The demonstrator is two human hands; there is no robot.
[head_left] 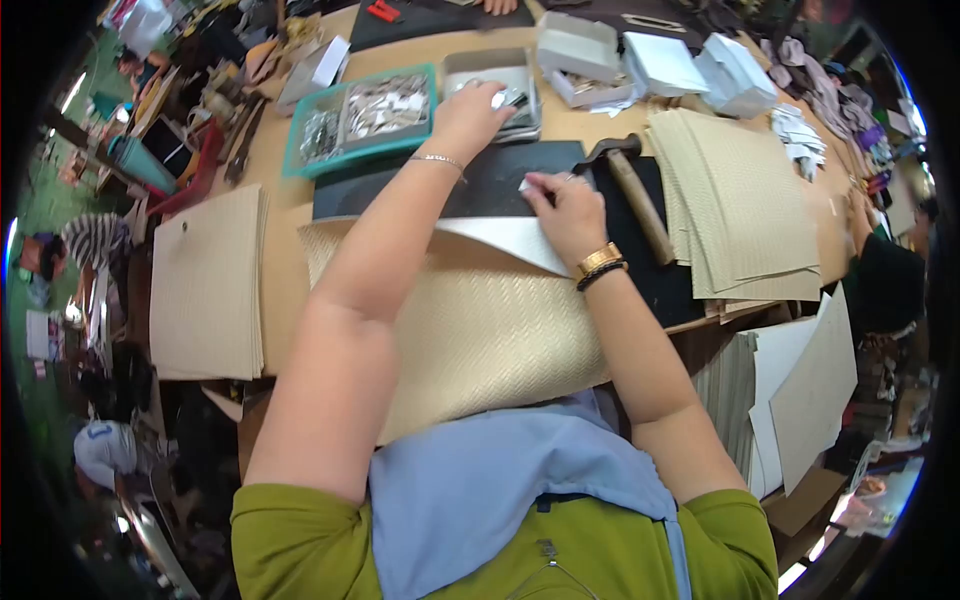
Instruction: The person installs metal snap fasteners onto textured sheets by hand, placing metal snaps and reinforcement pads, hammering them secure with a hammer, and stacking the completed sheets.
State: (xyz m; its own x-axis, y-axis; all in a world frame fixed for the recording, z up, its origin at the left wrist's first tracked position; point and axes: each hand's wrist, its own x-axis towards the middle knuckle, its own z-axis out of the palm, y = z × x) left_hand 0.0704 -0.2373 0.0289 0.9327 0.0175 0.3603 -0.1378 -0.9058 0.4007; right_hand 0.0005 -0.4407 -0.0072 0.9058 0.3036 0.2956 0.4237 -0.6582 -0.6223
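Observation:
My left hand reaches over the near left part of a grey tray of small parts; its fingertips are partly hidden among them. My right hand pinches a small white piece above the dark mat. Below it a woven cream sheet lies over the table edge and my lap, its top part folded to show a white underside. Left of the grey tray, a teal tray holds small pale pieces and clear packets.
A hammer lies right of my right hand. Woven sheets are stacked at right and left. White boxes stand at the back. A co-worker's hand shows at the far edge; others sit at the sides.

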